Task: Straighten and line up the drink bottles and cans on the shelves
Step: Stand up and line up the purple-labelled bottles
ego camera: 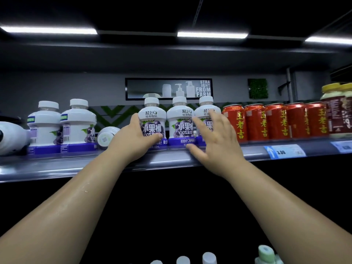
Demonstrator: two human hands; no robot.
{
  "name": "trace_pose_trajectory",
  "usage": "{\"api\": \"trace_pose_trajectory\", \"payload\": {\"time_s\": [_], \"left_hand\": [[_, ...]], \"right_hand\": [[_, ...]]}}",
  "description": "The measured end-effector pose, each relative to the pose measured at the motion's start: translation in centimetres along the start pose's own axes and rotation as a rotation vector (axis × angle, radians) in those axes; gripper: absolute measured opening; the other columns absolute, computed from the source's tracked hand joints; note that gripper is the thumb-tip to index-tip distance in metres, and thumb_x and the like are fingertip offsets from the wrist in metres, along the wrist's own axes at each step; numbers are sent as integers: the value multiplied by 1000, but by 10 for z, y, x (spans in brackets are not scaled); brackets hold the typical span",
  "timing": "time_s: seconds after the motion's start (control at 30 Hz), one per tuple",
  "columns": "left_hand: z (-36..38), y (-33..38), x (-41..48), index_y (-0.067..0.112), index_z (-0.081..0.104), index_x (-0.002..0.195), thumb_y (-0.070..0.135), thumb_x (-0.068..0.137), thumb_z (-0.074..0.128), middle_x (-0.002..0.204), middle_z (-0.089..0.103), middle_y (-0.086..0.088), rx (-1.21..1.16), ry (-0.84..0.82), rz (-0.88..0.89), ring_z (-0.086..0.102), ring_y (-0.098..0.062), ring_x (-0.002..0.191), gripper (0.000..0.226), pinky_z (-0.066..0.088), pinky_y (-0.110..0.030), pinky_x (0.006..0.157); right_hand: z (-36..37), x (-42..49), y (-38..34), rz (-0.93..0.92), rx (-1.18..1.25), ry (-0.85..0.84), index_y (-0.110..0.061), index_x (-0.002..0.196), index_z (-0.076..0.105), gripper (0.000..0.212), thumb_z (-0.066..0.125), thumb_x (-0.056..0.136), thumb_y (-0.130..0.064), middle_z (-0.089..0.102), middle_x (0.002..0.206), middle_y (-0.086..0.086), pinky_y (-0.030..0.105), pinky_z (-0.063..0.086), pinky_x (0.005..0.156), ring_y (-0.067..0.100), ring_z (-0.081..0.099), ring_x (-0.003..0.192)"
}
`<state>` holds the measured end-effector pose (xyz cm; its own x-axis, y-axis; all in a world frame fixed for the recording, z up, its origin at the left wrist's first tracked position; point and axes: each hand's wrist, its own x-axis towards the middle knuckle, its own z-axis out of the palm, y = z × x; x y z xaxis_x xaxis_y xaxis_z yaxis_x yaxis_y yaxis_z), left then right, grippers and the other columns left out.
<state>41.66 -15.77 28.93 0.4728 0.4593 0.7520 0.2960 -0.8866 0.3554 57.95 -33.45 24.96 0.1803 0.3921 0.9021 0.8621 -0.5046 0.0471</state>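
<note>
On the shelf [57,168] I count 5 red cans [276,121]. Left of the cans stand 5 white grape-juice bottles [181,121] with purple labels, and 2 tipped bottles [107,137] lie among them. All sit near the front lip. My left hand [133,140] grips the 3rd bottle from the cans. My right hand [217,138], fingers spread wide, covers the nearest.

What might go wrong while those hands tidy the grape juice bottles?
The left hand grips a grape juice bottle near the shelf front edge; a tug might tip it off. The lying bottle beside that hand might roll if bumped. The open right hand is close to the red cans and might knock the nearest one.
</note>
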Motion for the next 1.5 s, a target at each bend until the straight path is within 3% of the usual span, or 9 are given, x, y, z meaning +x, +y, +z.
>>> {"api": "trace_pose_trajectory", "payload": {"time_s": [0.07, 0.2, 0.3, 0.4, 0.57, 0.77, 1.0, 1.27, 1.5], "left_hand": [[2, -2, 1, 24, 31, 137, 66, 81, 61, 126, 62, 1, 42, -12, 8, 58, -28, 111, 77, 48, -44, 90], [-5, -9, 1, 34, 11, 153, 75, 77, 56, 138, 58, 6, 16, -111, -1, 56, -22, 120, 97, 45, -40, 98], [-17, -10, -2, 28, 2, 158, 66, 87, 54, 145, 52, 6, 55, -165, -1, 51, -18, 129, 96, 39, -32, 103], [-31, -9, -15, 26, 24, 155, 58, 91, 56, 135, 59, 2, 187, -91, 88, 55, -19, 118, 78, 44, -35, 97], [-54, -34, -38, 20, 64, 124, 39, 79, 54, 119, 66, -2, 331, 301, 389, 60, -29, 105, 50, 49, -39, 89], [-71, -56, -54, 16, 65, 119, 35, 73, 65, 117, 62, -8, 423, 426, 279, 56, -33, 104, 50, 47, -43, 91], [-74, -70, -71, 18, 64, 121, 40, 70, 63, 122, 59, -8, 490, 383, 162, 54, -33, 107, 55, 42, -41, 94], [-88, -98, -56, 22, 63, 121, 47, 74, 64, 123, 58, -9, 460, 357, 194, 55, -34, 107, 53, 46, -46, 92], [-92, -131, -36, 19, 65, 119, 51, 78, 51, 122, 57, -11, 352, 345, 339, 55, -35, 105, 54, 44, -43, 93]], "right_hand": [[4, -5, -3, -4, 12, -7, -38, 156, 19, 77, 39, 88, -69, 8, 164, 10, 47, 6, 120, 31, 2, 150], [8, -9, -13, -39, 36, 17, -36, 156, 22, 78, 39, 86, -66, 8, 165, 13, 48, -1, 120, 32, 0, 151], [9, -10, -28, -78, 99, 32, -35, 155, 25, 77, 43, 86, -63, 8, 165, 11, 50, 0, 120, 31, -1, 152], [12, -6, -48, -144, 137, 56, -34, 154, 25, 78, 47, 84, -61, 14, 164, 12, 53, 5, 120, 32, 4, 151], [21, 3, -81, -221, 200, 149, -28, 147, 40, 76, 59, 77, -52, 33, 156, 17, 56, 19, 117, 35, 22, 144], [24, 10, -115, -340, 345, 210, -18, 141, 53, 69, 69, 76, -37, 45, 145, 21, 55, 34, 109, 40, 39, 134], [22, 23, -140, -408, 500, 15, -23, 148, 42, 66, 69, 88, -26, 31, 156, 12, 45, 47, 98, 31, 44, 132], [27, 52, -170, -274, 448, -111, -24, 135, 53, 47, 64, 90, -30, 42, 137, 5, 39, 48, 90, 28, 53, 116], [35, 79, -195, -61, 340, -195, -29, 129, 57, 48, 69, 86, -48, 46, 129, 1, 41, 47, 94, 27, 54, 113]]}}
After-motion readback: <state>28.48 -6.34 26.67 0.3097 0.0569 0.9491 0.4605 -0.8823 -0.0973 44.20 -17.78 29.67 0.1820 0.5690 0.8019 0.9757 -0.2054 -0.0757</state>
